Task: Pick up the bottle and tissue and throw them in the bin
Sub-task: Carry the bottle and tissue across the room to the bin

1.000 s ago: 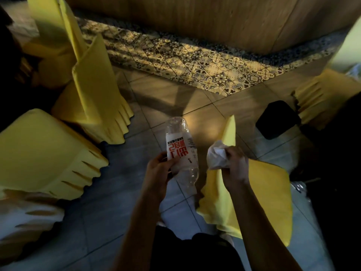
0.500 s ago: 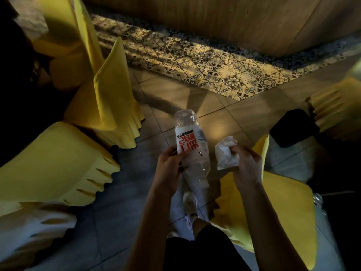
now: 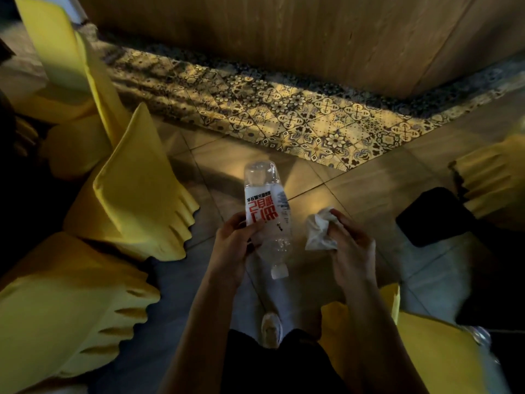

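A clear plastic bottle [image 3: 267,211] with a white label and red print is held in front of me, cap end pointing down toward me. My left hand [image 3: 231,243] grips it at the lower left side. A crumpled white tissue [image 3: 319,231] sits in my right hand [image 3: 350,245], fingers closed around its right edge. Both hands hover over the tiled floor, about a hand's width apart. A dark bin [image 3: 431,216] stands on the floor at the right, past my right hand.
Yellow-covered chairs [image 3: 136,191] crowd the left side, and another yellow cover [image 3: 494,180] sits at far right beside the bin. One more yellow seat [image 3: 420,348] is at lower right. A patterned tile strip [image 3: 284,109] and wooden wall lie ahead. My shoe [image 3: 271,329] shows below.
The view has shifted forward and right across the floor. Both hands keep the bottle and tissue, now slightly farther apart, and the yellow seat has dropped toward the lower right.
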Action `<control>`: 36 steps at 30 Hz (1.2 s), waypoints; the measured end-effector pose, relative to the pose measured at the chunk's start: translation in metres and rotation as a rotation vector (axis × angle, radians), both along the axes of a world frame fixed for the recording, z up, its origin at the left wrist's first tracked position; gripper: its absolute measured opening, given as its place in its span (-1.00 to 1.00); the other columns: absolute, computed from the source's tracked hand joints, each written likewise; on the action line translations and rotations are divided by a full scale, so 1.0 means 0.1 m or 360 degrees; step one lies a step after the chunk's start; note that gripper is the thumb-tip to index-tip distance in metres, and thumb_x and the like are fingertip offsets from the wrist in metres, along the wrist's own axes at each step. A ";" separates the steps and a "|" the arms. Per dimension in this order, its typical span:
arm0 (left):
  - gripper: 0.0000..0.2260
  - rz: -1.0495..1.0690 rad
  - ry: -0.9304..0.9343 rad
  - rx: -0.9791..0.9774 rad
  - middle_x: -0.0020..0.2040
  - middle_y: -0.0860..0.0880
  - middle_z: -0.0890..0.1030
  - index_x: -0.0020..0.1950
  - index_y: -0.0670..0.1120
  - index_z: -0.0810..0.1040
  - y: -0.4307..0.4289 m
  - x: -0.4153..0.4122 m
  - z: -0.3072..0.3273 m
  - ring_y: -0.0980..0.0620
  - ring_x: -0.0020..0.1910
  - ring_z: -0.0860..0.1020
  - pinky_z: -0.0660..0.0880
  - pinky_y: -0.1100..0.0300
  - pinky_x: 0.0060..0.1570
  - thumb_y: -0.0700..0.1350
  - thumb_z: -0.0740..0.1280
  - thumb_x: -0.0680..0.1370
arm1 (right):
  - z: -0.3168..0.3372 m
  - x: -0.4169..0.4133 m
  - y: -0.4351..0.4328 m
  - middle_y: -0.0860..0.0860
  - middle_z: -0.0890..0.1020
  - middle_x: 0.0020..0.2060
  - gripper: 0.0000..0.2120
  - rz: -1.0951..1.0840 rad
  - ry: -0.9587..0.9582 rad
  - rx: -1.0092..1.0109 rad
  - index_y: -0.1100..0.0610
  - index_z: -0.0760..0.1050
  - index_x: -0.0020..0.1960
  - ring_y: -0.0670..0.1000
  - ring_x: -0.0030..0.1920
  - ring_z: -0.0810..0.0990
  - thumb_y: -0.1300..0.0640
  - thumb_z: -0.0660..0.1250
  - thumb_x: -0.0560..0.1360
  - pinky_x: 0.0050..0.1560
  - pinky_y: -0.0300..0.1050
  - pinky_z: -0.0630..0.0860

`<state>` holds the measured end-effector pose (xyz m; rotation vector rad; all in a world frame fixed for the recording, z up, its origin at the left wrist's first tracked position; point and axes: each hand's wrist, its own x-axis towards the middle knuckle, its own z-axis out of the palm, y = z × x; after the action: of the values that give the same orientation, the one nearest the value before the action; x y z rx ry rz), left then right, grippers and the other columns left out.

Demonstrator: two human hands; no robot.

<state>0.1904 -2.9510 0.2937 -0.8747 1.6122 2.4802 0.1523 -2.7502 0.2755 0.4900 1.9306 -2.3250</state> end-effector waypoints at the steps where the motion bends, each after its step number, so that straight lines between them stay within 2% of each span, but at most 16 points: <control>1: -0.78 -0.0007 0.0004 -0.0014 0.03 -0.07 0.74 0.20 -0.12 0.61 0.00 -0.14 0.01 0.04 -0.04 0.72 0.59 0.23 -0.23 -0.25 0.38 0.56 | 0.03 -0.13 0.01 0.11 0.76 -0.03 -0.83 -0.0005 0.0007 0.0013 0.18 0.68 0.11 0.11 0.05 0.74 0.24 0.41 0.55 0.08 0.09 0.64; 3: -0.77 -0.0031 0.0001 -0.0038 0.07 -0.09 0.73 0.22 -0.13 0.61 0.02 -0.41 0.03 -0.01 0.01 0.71 0.59 0.20 -0.18 -0.24 0.38 0.56 | 0.07 -0.36 0.05 0.04 0.76 -0.05 -0.83 -0.0016 0.0042 0.0017 0.17 0.68 0.12 0.04 0.03 0.74 0.22 0.41 0.54 0.02 0.00 0.65; 7: -0.78 -0.0076 -0.0029 -0.0066 0.06 -0.14 0.73 0.18 -0.16 0.63 0.06 -0.97 0.05 -0.09 0.04 0.70 0.60 0.14 -0.14 -0.27 0.39 0.55 | 0.11 -0.80 0.13 -0.02 0.76 -0.11 -0.88 -0.0028 0.0119 -0.0001 0.13 0.68 0.00 -0.01 -0.03 0.74 0.29 0.41 0.54 -0.16 -0.16 0.63; 9: -0.82 -0.0139 -0.0022 -0.0088 0.01 -0.12 0.75 0.11 -0.14 0.66 0.08 -1.28 0.03 -0.07 0.00 0.72 0.60 0.15 -0.20 -0.29 0.41 0.53 | 0.10 -1.04 0.19 0.07 0.75 -0.09 -0.88 -0.0059 0.0172 0.0033 0.15 0.67 0.00 0.04 -0.05 0.74 0.31 0.39 0.56 -0.17 -0.16 0.64; 12: -0.87 -0.0251 -0.0053 -0.0138 -0.04 -0.08 0.76 0.00 -0.05 0.69 0.07 -1.76 -0.04 -0.03 -0.06 0.73 0.61 0.13 -0.22 -0.25 0.44 0.52 | 0.08 -1.40 0.29 0.26 0.71 0.01 -0.83 -0.0136 0.0201 0.0047 0.33 0.62 0.12 0.14 -0.04 0.72 0.27 0.38 0.58 -0.17 -0.13 0.64; 16: -0.81 -0.0386 -0.0052 -0.0207 0.01 -0.12 0.75 0.05 -0.05 0.71 0.07 -2.53 -0.06 -0.11 -0.01 0.73 0.60 0.02 -0.07 -0.17 0.52 0.45 | 0.04 -1.94 0.42 0.08 0.73 -0.11 -0.78 -0.0319 0.0173 0.0291 0.26 0.66 0.11 0.01 -0.14 0.72 0.12 0.42 0.58 -0.23 -0.23 0.57; 19: -0.81 -0.0531 0.0020 -0.0290 -0.09 -0.07 0.76 0.03 -0.05 0.71 0.09 -3.13 0.05 -0.05 -0.12 0.74 0.59 0.17 -0.28 -0.17 0.53 0.44 | 0.00 -2.40 0.45 0.08 0.74 -0.01 -0.64 -0.0459 0.0096 0.0338 0.13 0.63 0.26 0.10 0.00 0.74 -0.01 0.46 0.53 -0.12 -0.04 0.67; 21: -0.82 -0.0599 0.0078 -0.0352 -0.09 -0.05 0.76 0.05 -0.05 0.70 0.12 -3.53 0.13 -0.01 -0.14 0.74 0.58 0.22 -0.35 -0.17 0.51 0.46 | 0.05 -2.69 0.42 0.10 0.74 0.02 -0.62 -0.0545 0.0052 0.0280 0.13 0.61 0.31 0.11 0.02 0.74 0.02 0.46 0.53 -0.04 0.11 0.71; 23: -0.84 -0.0661 0.0126 -0.0388 -0.06 -0.03 0.76 0.04 -0.02 0.70 0.18 -3.91 0.20 0.01 -0.11 0.73 0.57 0.25 -0.33 -0.18 0.50 0.48 | 0.16 -2.96 0.40 0.14 0.73 0.02 -0.67 -0.0604 0.0087 0.0271 0.16 0.62 0.29 0.12 0.01 0.74 0.11 0.44 0.55 -0.11 0.01 0.71; 25: -0.84 -0.0701 0.0139 -0.0361 -0.04 -0.03 0.75 0.04 -0.04 0.69 0.25 -4.28 0.25 0.00 -0.08 0.72 0.60 0.19 -0.27 -0.22 0.48 0.49 | 0.24 -3.22 0.39 0.17 0.72 0.05 -0.67 -0.0664 0.0106 0.0252 0.18 0.60 0.31 0.15 0.03 0.73 0.13 0.43 0.56 -0.14 -0.06 0.69; 28: -0.87 -0.0794 0.0142 -0.0432 -0.04 -0.04 0.76 0.02 -0.03 0.71 0.36 -4.77 0.25 -0.07 -0.03 0.72 0.63 0.00 -0.06 -0.18 0.49 0.49 | 0.27 -3.57 0.41 0.17 0.72 0.06 -0.65 -0.0759 0.0086 0.0189 0.18 0.58 0.34 0.16 0.05 0.73 0.16 0.42 0.56 -0.02 0.13 0.70; 30: -0.92 -0.0886 0.0159 -0.0559 -0.08 0.01 0.76 -0.03 0.02 0.71 0.44 -5.04 0.23 -0.06 -0.05 0.72 0.62 -0.05 0.01 -0.09 0.50 0.48 | 0.26 -3.75 0.45 0.18 0.72 0.08 -0.62 -0.0817 0.0054 0.0178 0.19 0.56 0.36 0.17 0.06 0.73 0.18 0.43 0.56 0.01 0.18 0.69; 32: -0.95 -0.0972 0.0181 -0.0612 -0.10 0.01 0.75 -0.06 0.04 0.70 0.55 -5.26 0.20 -0.05 -0.07 0.71 0.61 -0.03 -0.02 -0.08 0.50 0.49 | 0.24 -3.89 0.52 0.19 0.72 0.08 -0.63 -0.0873 0.0027 0.0196 0.19 0.57 0.35 0.19 0.05 0.73 0.19 0.44 0.55 -0.01 0.17 0.70; 36: -0.95 -0.1075 0.0197 -0.0559 -0.13 0.05 0.74 -0.06 0.05 0.67 0.85 -5.66 0.15 0.00 -0.12 0.70 0.58 0.19 -0.23 -0.10 0.48 0.51 | 0.17 -4.15 0.75 0.13 0.73 0.04 -0.67 -0.0974 -0.0024 0.0186 0.17 0.60 0.31 0.12 0.02 0.74 0.23 0.43 0.55 -0.06 0.07 0.71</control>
<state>-0.3752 -2.8656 0.3091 -0.1305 1.9920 1.8421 -0.2626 -2.6754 0.2928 1.2604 2.1435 -2.5111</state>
